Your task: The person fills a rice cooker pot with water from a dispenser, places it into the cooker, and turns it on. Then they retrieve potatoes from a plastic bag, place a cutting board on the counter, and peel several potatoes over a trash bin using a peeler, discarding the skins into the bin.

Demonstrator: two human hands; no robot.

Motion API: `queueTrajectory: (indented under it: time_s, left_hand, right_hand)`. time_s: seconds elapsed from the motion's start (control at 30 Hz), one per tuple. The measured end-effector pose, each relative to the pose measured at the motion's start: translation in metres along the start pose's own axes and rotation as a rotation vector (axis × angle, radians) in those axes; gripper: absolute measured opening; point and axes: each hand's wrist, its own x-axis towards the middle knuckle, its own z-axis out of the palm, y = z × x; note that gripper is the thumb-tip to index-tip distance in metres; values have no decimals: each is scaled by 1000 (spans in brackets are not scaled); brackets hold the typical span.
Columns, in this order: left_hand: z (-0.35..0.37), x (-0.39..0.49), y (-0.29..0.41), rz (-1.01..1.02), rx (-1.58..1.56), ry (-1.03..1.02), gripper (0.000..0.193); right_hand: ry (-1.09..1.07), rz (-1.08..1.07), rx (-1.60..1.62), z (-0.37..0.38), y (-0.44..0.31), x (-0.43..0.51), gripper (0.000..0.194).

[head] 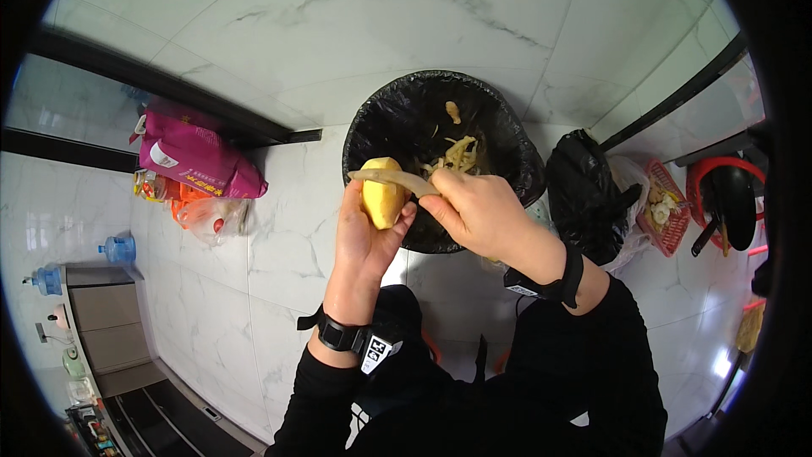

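My left hand (363,228) cradles a peeled yellow potato (382,203) upright, over the left rim of a round bin (406,108) lined with a black plastic bag. A curved peeling tool (396,179), a knife or peeler, is gripped in my right hand (482,209). Its pale blade crosses the upper part of the potato, and its tip is close to my left thumb. My right fist hides the handle. Inside the liner lie a pile of pale peelings (462,153) and one brownish scrap (452,112).
Right of the bin sit a knotted black plastic bag (580,197), a pink basket (674,228) with food in it, and a red basin (698,178) with a black pan (733,209). Leftward are a purple sack (196,158) and a clear plastic bag (212,219).
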Motion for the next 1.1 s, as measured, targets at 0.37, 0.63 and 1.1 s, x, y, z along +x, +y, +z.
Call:
queueTrajectory:
  time_s: [0.37,0.63,1.1]
  left_hand:
    - [-9,4,-3,-32,-57,-6,45]
    - [9,-13,-5,138,173,-57,37]
    - [6,-4,-7,85,251,9,38]
  right_hand:
    - [-110,-47,-76,8,-2,-1,29]
    - [-94,211,-230,2,48,13,27]
    - [-22,62,-113,7,5,1,30]
